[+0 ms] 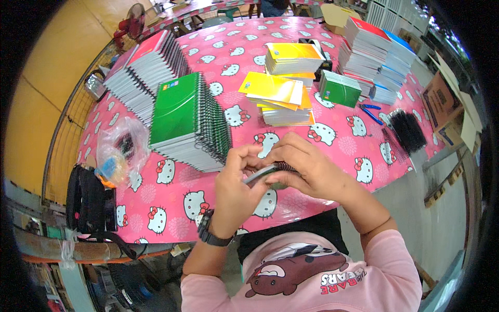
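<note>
Over the near edge of the table, both my hands hold a small notebook (258, 174), seen edge-on, its pages tilted. My left hand (234, 174) is closed on its left side, a black watch (209, 229) on that wrist. My right hand (303, 165) pinches the other end, where a dark spiral coil (283, 166) runs along the edge. A bit of green cover shows under the right fingers. How far the coil is threaded is hidden by my fingers. Just left of my hands stands a tall stack of green spiral notebooks (176, 106).
Stacks of yellow-covered pads (275, 87), small green pads (340, 88), and red-covered books (366, 34) stand farther back. Blue pliers (371, 113) and a bundle of black coils (406, 130) lie at right. A plastic bag (122, 148) and black bag (83, 200) sit left; a carton (442, 101) stands far right.
</note>
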A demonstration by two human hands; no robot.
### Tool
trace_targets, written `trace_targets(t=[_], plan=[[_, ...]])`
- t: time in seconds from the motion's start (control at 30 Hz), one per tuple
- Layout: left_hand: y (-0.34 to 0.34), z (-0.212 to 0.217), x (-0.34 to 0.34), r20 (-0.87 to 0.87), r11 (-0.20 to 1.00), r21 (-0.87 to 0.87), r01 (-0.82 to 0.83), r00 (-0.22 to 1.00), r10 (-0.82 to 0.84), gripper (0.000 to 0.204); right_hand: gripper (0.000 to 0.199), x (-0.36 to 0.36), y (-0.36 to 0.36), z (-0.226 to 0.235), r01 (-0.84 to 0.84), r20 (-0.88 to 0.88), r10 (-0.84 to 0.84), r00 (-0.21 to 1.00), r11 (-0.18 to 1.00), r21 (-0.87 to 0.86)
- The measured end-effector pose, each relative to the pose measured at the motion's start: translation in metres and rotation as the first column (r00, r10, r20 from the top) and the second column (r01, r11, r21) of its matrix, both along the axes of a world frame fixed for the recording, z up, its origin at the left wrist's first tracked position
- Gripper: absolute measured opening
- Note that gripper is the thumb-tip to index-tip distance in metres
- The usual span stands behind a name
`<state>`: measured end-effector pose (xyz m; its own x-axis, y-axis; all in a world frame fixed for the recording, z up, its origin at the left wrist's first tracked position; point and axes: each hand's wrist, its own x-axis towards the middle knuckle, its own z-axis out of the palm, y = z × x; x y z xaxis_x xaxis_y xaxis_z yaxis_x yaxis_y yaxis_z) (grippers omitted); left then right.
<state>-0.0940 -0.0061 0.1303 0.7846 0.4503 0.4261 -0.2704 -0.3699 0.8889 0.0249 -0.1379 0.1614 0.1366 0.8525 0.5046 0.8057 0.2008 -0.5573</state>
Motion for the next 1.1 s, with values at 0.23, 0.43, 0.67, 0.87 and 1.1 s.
trace_targets(t=[0.23,0.43,0.67,0.87,1.1], plan=[[0.066,0.072,-0.026,0.449,0.805,-0.154,-0.573,0.685,0.573,0.044,0.041,0.036,0.048,0.055,0.235,-0.247,-0.115,0.962,0.812,0.535],[0.124,0.042,-0.030,0.065,0.613,0.248,-0.750,0.644,0.762,0.043,0.035,0.061,0.154,0.013,0.138,-0.351,-0.002,0.936,0.921,0.364],[0.118,0.030,0.000,0.359,0.900,-0.209,-0.382,0.826,0.434,0.039,0.030,0.045,0.225,0.003,0.094,-0.648,0.255,0.717,0.887,0.452],[0.116,0.026,0.003,0.353,0.878,-0.233,-0.418,0.805,0.477,0.036,0.027,0.043,0.228,-0.003,0.143,-0.571,0.145,0.808,0.892,0.429],[0.138,0.015,-0.006,0.523,0.693,0.045,-0.720,0.608,0.597,0.034,0.024,0.073,0.181,-0.011,0.260,-0.428,-0.022,0.903,0.822,0.506]])
